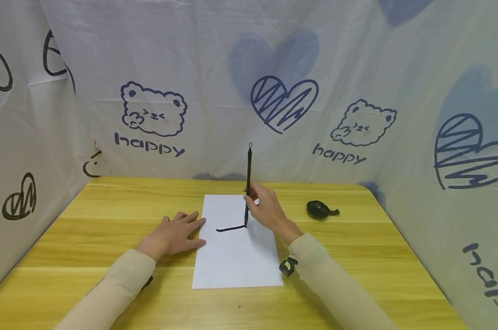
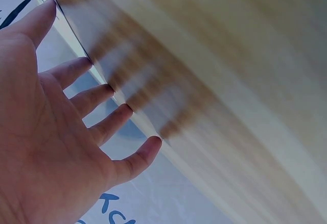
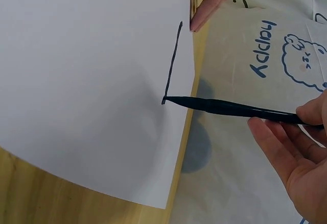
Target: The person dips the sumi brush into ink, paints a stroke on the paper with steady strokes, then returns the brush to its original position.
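Observation:
My right hand [image 1: 267, 208] pinches the shaft of a dark brush pen [image 1: 249, 172], held nearly upright with a small loop at its top. In the right wrist view the pointed bristle tip of the brush [image 3: 191, 103] meets the right end of a black stroke [image 1: 231, 228]. That stroke runs almost level across the upper part of a white sheet of paper [image 1: 236, 266]. My left hand [image 1: 172, 234] lies spread at the sheet's left edge, fingers fairly straight, with thumb and fingertips at the paper. The left wrist view shows its palm side and separate fingers [image 2: 143, 157].
A small black rounded object [image 1: 317, 209] with a short tail lies on the yellow wood table [image 1: 340, 275], right of the paper. White cloth [image 1: 216, 114] printed with hearts, bears and "happy" hangs behind the table and along both sides.

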A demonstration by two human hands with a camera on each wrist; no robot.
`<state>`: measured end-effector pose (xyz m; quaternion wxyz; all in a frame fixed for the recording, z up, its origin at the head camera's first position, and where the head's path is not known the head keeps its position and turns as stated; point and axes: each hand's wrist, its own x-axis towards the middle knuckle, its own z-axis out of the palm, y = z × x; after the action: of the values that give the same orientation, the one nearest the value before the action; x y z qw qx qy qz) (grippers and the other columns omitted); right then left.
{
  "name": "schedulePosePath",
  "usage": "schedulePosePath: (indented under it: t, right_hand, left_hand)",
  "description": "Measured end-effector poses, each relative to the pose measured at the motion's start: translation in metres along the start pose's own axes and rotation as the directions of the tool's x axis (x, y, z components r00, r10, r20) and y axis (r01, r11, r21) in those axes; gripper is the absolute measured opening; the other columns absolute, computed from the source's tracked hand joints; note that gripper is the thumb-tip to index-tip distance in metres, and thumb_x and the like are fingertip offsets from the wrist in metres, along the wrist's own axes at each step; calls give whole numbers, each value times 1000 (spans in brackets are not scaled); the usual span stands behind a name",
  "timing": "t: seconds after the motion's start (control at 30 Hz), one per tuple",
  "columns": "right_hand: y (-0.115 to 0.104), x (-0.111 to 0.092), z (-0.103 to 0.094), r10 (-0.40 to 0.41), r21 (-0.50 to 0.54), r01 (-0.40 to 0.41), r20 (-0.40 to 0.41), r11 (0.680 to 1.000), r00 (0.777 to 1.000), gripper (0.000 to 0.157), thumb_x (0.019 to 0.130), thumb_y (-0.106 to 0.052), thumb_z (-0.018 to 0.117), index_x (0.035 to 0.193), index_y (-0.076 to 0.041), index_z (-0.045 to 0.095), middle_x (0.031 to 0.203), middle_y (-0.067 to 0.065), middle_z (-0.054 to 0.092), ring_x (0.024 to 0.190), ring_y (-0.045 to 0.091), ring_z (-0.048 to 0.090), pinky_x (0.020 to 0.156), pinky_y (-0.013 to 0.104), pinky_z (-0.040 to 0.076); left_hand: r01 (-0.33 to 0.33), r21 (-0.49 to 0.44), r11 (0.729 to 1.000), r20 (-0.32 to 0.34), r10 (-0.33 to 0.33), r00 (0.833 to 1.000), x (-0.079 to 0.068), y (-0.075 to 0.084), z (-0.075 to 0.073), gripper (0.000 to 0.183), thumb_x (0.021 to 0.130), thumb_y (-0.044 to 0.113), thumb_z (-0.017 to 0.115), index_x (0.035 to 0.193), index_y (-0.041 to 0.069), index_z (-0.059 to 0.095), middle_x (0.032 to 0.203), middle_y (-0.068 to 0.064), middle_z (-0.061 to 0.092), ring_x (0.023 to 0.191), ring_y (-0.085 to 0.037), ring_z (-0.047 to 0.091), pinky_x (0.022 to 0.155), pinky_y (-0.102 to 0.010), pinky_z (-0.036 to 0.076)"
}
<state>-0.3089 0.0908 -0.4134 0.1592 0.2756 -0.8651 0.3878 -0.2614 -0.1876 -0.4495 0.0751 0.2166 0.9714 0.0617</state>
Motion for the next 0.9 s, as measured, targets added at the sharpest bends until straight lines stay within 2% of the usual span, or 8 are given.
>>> schedulePosePath:
  t: [0.23,0.53,0.73,0.9]
  right_hand:
    - [-2,0,4,-8,1,8,-6,1000,1000,11,99,-4,65,110,-3,65,94,11,73,84,20,68,76,30,60]
    - [-6,1,8,0,28,0,-5,1000,1000,11,100,-4,64,110,-3,66,94,13,74,84,20,68,70,26,59]
    - [-14,2,6,18,104,-18,2,994,1000,11,100,-4,64,111,-1,65,95,16,73,86,22,70,70,23,60]
    - [-17,3,-7,19,198,-16,-14,980,1000,12,99,0,63,111,3,64,98,19,71,90,28,73,72,25,63]
  left_hand:
    - [14,0,1000,4,-14,1000,0,0,0,76,99,60,56,158,15,43,166,-19,36,146,-45,40,109,-78,31]
    - [14,-4,1000,15,-14,1000,0,1,0,77,98,62,57,158,16,43,166,-18,36,146,-45,40,109,-79,31]
    - [12,-4,1000,16,-12,1000,-1,0,0,77,98,62,57,158,16,43,166,-18,36,146,-45,40,109,-79,31]
    - [12,-4,1000,12,-12,1000,-1,0,0,77,98,62,57,158,15,43,166,-18,36,146,-45,40,109,-78,31]
